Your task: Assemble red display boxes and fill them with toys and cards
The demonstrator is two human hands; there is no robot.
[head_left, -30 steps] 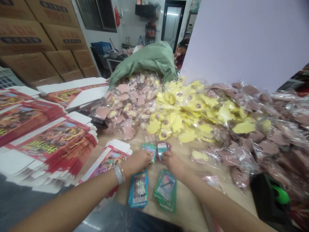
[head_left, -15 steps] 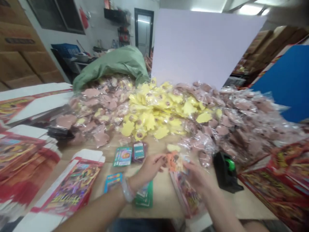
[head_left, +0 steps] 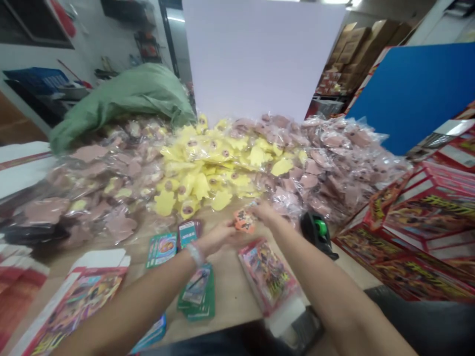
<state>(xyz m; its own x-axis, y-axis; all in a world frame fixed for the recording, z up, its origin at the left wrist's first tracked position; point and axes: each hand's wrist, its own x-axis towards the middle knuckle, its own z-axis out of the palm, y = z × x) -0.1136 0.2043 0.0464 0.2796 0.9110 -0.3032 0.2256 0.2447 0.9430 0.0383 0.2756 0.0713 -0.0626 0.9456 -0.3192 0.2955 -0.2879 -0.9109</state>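
We hold the left grip (head_left: pixel 218 236) and the right grip (head_left: pixel 264 212) close together over the tan surface (head_left: pixel 230 306). The small flat orange printed piece (head_left: pixel 244 222) is between them. The left grip pinches its left edge. The right grip is at its upper right edge; its fingertips are blurred, and we cannot tell whether they are pressed together.

Just below both grips, on our side, lies a red printed cardboard box (head_left: pixel 265 272) with a white end flap. To the right of the right grip stands a black tape dispenser with a bright green core (head_left: pixel 315 232). Further right we see stacked glossy red printed boxes (head_left: pixel 426 212).

To the left of the left grip lie a purple-edged card stack (head_left: pixel 188 233) and a spread of teal cards (head_left: pixel 162 249). Below the left grip is a green-bordered card stack (head_left: pixel 198 296); nearer us, our left forearm partly covers a blue card stack (head_left: pixel 154 332).

Beyond both grips we see a heap of yellow flat figures in clear plastic bags (head_left: pixel 204 173), flanked by bagged pink figures (head_left: pixel 334 158). Behind, to the left, lies a green fabric sack (head_left: pixel 129 94).
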